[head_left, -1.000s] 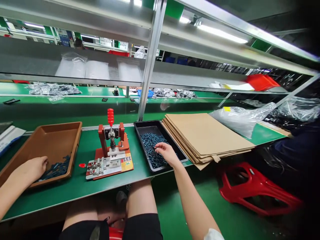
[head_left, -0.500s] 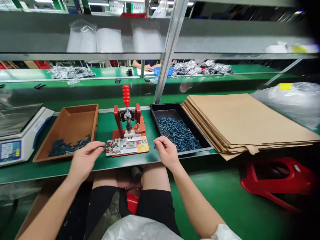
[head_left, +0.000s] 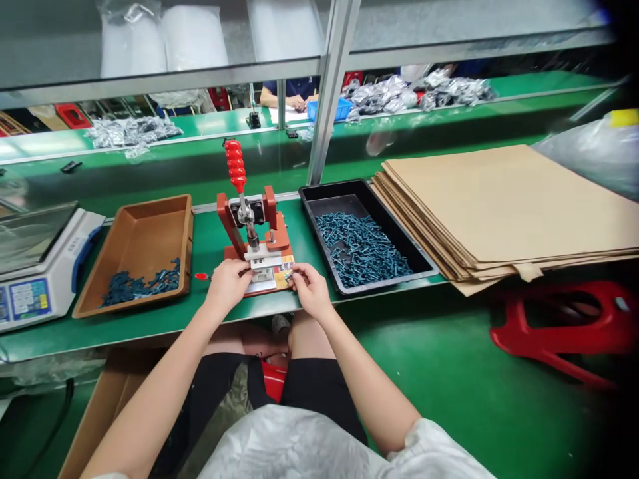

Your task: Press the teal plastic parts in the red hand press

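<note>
Right now, both hands are at the hand press (head_left: 252, 234), which sits on the green table (head_left: 204, 233) close to the front edge, between two trays. The left hand (head_left: 225, 287) is at the left front of the press, with its thumb and finger tips by the pale metal block (head_left: 263, 257). The tips hide what is between them, so I cannot tell if they pinch a piece or only touch the metal. The right hand (head_left: 310, 293) is at the right front of the press, its thumb and finger squeezed together on a small dark piece (head_left: 289, 275). Holding it by the tips likely keeps the rest of the hand out of the way.

The press has a red handle (head_left: 235, 165) that points up, its top leaning a bit to the left. The long way of the handle is nearly straight up and down. Having it up probably leaves room for fingers near the block. The flat base (head_left: 263, 287) goes from side to side, much like the table's front edge.

The brown tray (head_left: 150, 233) is on the left, with blue parts (head_left: 142, 286) heaped in its near end. The black tray (head_left: 344, 204) is on the right, its near side along the table's front edge, with small blue pins (head_left: 362, 249) spread inside. One tray on each side likely makes reaching easy. Past the black tray, cardboard sheets (head_left: 499, 199) poke out over the front edge.
</note>
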{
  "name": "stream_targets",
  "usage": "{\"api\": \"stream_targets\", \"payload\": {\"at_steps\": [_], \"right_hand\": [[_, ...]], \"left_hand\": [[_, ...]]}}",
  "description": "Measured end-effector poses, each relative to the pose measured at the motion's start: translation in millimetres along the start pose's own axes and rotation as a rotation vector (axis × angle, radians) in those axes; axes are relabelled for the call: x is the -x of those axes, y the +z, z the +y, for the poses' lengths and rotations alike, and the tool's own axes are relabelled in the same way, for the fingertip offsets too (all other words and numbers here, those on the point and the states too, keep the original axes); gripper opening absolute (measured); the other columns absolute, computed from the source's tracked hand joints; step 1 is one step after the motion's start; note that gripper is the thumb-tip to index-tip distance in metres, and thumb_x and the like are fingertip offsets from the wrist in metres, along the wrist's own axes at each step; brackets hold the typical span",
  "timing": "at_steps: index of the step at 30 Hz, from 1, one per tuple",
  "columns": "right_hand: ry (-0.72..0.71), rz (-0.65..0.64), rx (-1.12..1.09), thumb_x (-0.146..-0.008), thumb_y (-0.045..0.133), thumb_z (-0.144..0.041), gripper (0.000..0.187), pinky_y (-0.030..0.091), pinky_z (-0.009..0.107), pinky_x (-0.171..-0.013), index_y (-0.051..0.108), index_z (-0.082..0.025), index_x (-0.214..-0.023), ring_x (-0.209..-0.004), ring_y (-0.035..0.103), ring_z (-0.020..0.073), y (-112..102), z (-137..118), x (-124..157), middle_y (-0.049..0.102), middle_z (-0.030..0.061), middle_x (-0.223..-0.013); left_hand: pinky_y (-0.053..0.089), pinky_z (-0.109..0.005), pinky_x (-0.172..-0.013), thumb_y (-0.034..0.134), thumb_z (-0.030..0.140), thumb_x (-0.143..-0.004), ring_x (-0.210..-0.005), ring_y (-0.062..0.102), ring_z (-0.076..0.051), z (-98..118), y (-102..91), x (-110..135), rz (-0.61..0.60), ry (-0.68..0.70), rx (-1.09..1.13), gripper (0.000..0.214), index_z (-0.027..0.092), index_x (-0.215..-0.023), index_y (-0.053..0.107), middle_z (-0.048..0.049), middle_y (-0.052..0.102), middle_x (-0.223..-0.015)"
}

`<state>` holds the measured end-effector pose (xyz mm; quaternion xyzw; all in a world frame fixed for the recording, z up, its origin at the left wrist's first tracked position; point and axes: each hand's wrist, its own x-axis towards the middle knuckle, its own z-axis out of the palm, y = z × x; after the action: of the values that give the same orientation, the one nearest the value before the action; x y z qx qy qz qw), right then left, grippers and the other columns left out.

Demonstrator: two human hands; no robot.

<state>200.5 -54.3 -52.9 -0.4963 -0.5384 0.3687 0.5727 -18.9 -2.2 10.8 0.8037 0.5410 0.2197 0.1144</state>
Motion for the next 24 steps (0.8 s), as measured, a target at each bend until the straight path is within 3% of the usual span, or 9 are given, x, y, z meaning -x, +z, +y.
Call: {"api": "stream_targets", "payload": {"at_steps": [4,9,14,17,20,24], "right_hand": [[0.014,0.04,-0.054,-0.091,0.055,-0.029,0.016,0.059,0.031,-0.069,0.065,-0.021,-0.101,-0.072,0.071,0.0187,0.7,2.4,1.3,0.07,0.0046,-0.085],[0.01,0.049,0.009,-0.09,0.058,-0.03,0.012,0.06,0.034,-0.074,0.067,-0.022,-0.094,-0.078,0.072,0.0204,1.3,9.7,1.7,0.072,0.006,-0.09],[0.081,0.001,-0.052,-0.088,0.059,-0.033,0.017,0.062,0.035,-0.074,0.068,-0.022,-0.097,-0.079,0.073,0.0219,3.1,7.9,-4.4,0.074,0.0061,-0.087],[-0.04,-0.045,0.101,-0.088,0.059,-0.03,0.015,0.059,0.034,-0.078,0.07,-0.022,-0.093,-0.085,0.07,0.0209,2.4,-0.1,-15.0,0.072,0.0065,-0.094],[-0.147,-0.107,0.262,-0.087,0.059,-0.025,0.012,0.055,0.032,-0.076,0.071,-0.021,-0.085,-0.078,0.064,0.0185,6.8,-6.0,-28.4,0.068,0.0052,-0.088],[-0.179,-0.213,0.3,-0.085,0.06,-0.018,0.017,0.053,0.033,-0.086,0.074,-0.022,-0.093,-0.091,0.066,0.0199,22.6,-6.5,-41.5,0.071,0.0048,-0.097]], "left_hand": [[0.05,-0.044,-0.087,0.06,0.028,-0.084,-0.098,0.064,-0.031,1.5,8.2,-10.9,-0.013,0.03,-0.125,0.022,0.02,-0.07,0.075,-0.0118,0.074,-0.093],[0.051,-0.042,-0.087,0.059,0.037,-0.086,-0.1,0.067,-0.032,3.4,9.1,-16.2,-0.149,-0.008,-0.144,0.026,0.02,-0.083,0.079,-0.0114,0.076,-0.096],[0.051,-0.039,-0.09,0.062,0.033,-0.084,-0.106,0.067,-0.032,11.0,8.8,-18.2,-0.146,-0.098,-0.122,0.026,0.022,-0.1,0.079,-0.0094,0.076,-0.109],[0.051,-0.039,-0.093,0.066,0.04,-0.082,-0.108,0.066,-0.032,11.0,5.3,-18.0,-0.181,-0.07,-0.114,0.028,0.023,-0.101,0.078,-0.0095,0.075,-0.109],[0.052,-0.039,-0.091,0.074,0.049,-0.074,-0.107,0.066,-0.032,5.7,0.5,-18.8,-0.261,-0.055,-0.111,0.035,0.023,-0.098,0.079,-0.0089,0.074,-0.109],[0.053,-0.039,-0.089,0.078,0.046,-0.071,-0.104,0.067,-0.032,-1.3,-0.2,-19.2,-0.269,-0.025,-0.089,0.03,0.023,-0.09,0.079,-0.0086,0.074,-0.104]]}}
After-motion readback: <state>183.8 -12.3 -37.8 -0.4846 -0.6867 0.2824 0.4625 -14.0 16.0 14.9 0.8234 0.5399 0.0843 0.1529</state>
